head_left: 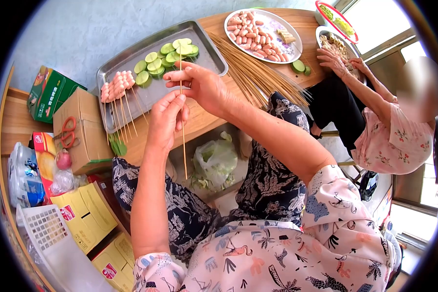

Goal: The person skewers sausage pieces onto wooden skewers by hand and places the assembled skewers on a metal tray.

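Note:
A long wooden skewer (184, 141) stands nearly upright in front of me, with a green cucumber slice (184, 49) at its top end. My left hand (166, 117) pinches the skewer at its middle. Higher up, my right hand (194, 86) is closed around the skewer just below the slice. Behind my hands lies a metal tray (207, 41) with more round cucumber slices (155, 63) in a heap. On the tray's left part are several skewers threaded with pink sausage pieces (117, 86), their sticks over the near rim.
Bare skewers (258, 73) fan across the table beside a plate of small sausages (252, 36). At right a co-worker (379, 112) reaches into a bowl (321, 33). A plastic bag (214, 160) sits below the table edge; cardboard boxes and red scissors (68, 131) are at left.

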### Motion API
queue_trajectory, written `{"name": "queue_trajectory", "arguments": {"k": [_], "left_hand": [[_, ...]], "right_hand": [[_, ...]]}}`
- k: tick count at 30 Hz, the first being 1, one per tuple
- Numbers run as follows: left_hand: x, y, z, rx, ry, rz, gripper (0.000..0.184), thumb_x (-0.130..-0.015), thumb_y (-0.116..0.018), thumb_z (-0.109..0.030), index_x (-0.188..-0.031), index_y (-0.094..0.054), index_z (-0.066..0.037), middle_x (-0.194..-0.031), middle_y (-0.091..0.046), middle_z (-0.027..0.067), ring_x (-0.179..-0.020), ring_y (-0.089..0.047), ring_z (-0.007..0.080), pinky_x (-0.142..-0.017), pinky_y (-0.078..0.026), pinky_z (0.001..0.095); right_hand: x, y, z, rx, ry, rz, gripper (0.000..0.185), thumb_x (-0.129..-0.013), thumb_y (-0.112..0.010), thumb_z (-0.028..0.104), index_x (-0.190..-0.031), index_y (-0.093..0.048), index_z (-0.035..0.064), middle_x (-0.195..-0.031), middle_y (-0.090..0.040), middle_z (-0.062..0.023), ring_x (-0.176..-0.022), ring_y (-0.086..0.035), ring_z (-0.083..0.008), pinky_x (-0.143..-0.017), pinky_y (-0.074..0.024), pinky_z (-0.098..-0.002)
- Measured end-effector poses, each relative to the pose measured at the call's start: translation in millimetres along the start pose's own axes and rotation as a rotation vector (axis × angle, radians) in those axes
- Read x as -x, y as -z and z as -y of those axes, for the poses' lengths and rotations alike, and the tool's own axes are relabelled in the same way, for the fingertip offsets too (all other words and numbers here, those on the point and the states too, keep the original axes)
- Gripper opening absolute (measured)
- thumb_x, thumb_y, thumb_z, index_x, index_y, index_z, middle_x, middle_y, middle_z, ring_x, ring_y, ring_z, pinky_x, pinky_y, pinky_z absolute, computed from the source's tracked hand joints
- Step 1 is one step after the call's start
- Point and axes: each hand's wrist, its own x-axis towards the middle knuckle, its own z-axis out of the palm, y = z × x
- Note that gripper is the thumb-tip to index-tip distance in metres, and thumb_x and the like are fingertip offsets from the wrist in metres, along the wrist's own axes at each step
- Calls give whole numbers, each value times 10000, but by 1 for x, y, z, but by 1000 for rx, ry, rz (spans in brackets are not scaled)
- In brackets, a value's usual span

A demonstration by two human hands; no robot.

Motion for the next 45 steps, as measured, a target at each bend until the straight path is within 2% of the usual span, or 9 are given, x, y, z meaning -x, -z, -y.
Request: {"name": "queue_trajectory", "arguments": {"k": [13,17,21,25,31,34,36,43,45], "left_hand": [[1,-4,-6,-30,-17,-41,215,-967,-481,-198,-1035,-627,-55,-603,-483,-41,-488,-391,7,-416,-268,153],[3,-3,-5,-63,-26,-44,212,-965,-482,-200,-1036,-627,-62,-603,-481,-43,-490,-393,8,-417,-274,150],[3,-5,-6,-69,-21,-36,213,-964,-484,-201,-1040,-626,-62,-606,-487,-41,-488,-395,8,-417,-279,149],[2,-10,-6,-97,8,-40,219,-965,-489,-212,-1043,-626,-61,-611,-500,-36,-484,-401,9,-417,-285,148],[-1,-13,-4,-101,38,-32,226,-969,-490,-220,-1051,-623,-57,-613,-504,-36,-478,-401,8,-420,-289,144],[-4,-15,-3,-114,50,-30,225,-971,-489,-218,-1054,-621,-56,-615,-505,-36,-476,-396,6,-422,-290,143],[-6,-16,-1,-124,58,-32,225,-972,-489,-218,-1055,-621,-56,-615,-506,-36,-475,-393,5,-424,-291,143],[-6,-15,3,-156,58,-27,241,-981,-473,-223,-1082,-606,-50,-619,-489,-38,-482,-389,2,-412,-291,136],[-6,-14,3,-155,52,-30,240,-982,-472,-222,-1082,-606,-49,-619,-489,-38,-482,-389,2,-412,-292,136]], "right_hand": [[-4,40,16,232,-84,-33,413,-985,-393,277,-1267,-451,-19,-1105,-638,-122,-920,-620,-186,-851,-483,-329],[-37,116,27,887,90,-326,257,-863,-589,269,-987,-672,60,-984,-666,-114,-846,-633,-195,-767,-500,-326],[-40,204,57,1452,413,-554,234,-831,-572,208,-1006,-676,93,-946,-664,-154,-908,-623,-322,-829,-481,-434],[-30,245,79,1846,262,-825,276,-862,-567,296,-1020,-664,91,-1083,-633,-148,-1049,-579,-313,-865,-442,-414],[-22,267,82,2037,101,-765,304,-917,-438,245,-1129,-568,71,-1296,-509,-145,-1237,-448,-324,-988,-374,-435],[-24,272,84,2101,57,-735,297,-913,-468,246,-1143,-559,81,-1257,-532,-141,-1216,-467,-328,-985,-379,-424],[-28,279,82,2201,138,-783,218,-899,-513,250,-1061,-631,165,-1224,-560,-51,-1152,-514,-289,-917,-404,-448],[-31,280,89,2087,206,-752,195,-865,-556,256,-979,-651,130,-1046,-640,-99,-984,-610,-278,-800,-477,-410],[-41,282,95,1830,17,-970,210,-825,-599,287,-929,-666,116,-923,-661,-133,-907,-633,-305,-761,-483,-421]]}}
